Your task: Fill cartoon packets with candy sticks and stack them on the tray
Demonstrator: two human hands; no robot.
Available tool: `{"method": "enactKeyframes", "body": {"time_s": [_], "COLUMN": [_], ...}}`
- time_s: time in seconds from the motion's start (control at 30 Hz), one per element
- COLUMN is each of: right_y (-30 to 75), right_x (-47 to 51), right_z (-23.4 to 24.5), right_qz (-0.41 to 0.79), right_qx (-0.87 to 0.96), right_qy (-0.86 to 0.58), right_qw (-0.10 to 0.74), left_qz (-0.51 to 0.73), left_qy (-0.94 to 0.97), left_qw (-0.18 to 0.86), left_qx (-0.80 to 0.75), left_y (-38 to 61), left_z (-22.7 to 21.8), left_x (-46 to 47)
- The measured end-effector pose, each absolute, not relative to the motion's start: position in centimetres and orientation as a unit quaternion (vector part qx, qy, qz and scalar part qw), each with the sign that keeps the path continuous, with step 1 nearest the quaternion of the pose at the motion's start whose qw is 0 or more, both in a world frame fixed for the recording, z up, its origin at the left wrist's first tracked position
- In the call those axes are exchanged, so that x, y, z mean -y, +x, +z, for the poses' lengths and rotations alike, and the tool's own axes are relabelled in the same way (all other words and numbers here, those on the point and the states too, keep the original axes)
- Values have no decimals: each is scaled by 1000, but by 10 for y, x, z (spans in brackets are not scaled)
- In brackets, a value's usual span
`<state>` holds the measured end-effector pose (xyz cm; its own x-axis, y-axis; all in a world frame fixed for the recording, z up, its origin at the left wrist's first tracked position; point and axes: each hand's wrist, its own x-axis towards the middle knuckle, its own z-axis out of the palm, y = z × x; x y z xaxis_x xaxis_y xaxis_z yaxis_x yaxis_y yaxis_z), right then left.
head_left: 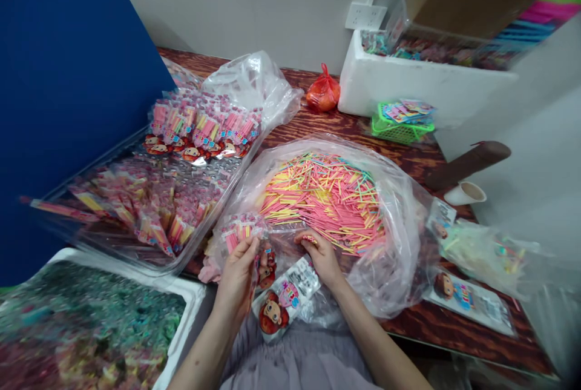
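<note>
"Which step was it?"

"Packing sticks, I'd judge. The left hand (pixel 241 261) pinched a filled packet (pixel 231 240); the fingers of the right hand (pixel 321 255) were closed around a small stick bundle (pixel 309 238), just in front of the loose sticks (pixel 318 196)."

"What did the next move call for?"

"Probably lining the bundle up with a packet's mouth."

"And the pose?"

"Hands apart, forearms (pixel 202 344) reaching forward."

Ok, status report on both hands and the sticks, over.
Left hand gripping packaged sticks. Right hand pinching small stick bunch. Loose stick pile just beyond, in clear bag. Nothing visibly blocking either hand.
</note>
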<state>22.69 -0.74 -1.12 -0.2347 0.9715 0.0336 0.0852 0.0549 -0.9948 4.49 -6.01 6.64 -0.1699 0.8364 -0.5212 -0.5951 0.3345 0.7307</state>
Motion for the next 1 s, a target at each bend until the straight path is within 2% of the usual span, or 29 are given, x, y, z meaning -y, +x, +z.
{"method": "enactKeyframes", "body": {"time_s": [0.4,0.67,1.0], "right_y": [226,226,221], "right_x": [8,8,-3], "right_z": [-9,-12,-1], "right_qz": [517,515,527], "right_qx": [592,589,588], "right_qy": [-451,-455,-460], "right_qw": [423,425,406], "left_qz": [605,574,534], "left_qy": [142,296,336], "left_qw": [531,445,454], "left_qx": [-576,-621,-629], "left_y": [37,35,36], "left_z": [55,40,35], "left_x": [55,59,58]}}
